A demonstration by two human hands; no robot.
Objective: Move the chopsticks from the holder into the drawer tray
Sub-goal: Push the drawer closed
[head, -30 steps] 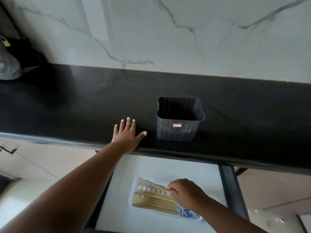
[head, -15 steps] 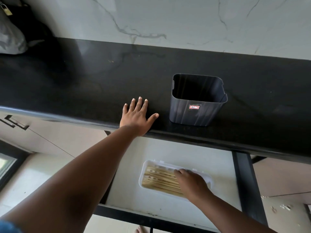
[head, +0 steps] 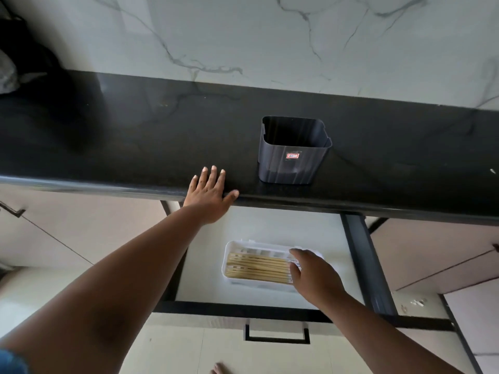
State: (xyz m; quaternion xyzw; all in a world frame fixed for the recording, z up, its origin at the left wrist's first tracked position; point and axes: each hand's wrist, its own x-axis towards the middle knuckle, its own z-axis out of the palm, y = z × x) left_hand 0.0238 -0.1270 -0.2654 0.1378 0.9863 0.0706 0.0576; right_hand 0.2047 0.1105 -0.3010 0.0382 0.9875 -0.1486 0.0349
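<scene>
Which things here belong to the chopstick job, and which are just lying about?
Job: chopsticks, white tray, dark holder, open drawer, right hand.
Lying about: grey bag on counter; left hand resting on counter edge.

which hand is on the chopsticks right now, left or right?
The right hand, down in the open drawer, fingers over the chopsticks in the white tray. The left hand lies flat on the black counter edge, beside the empty holder.
</scene>
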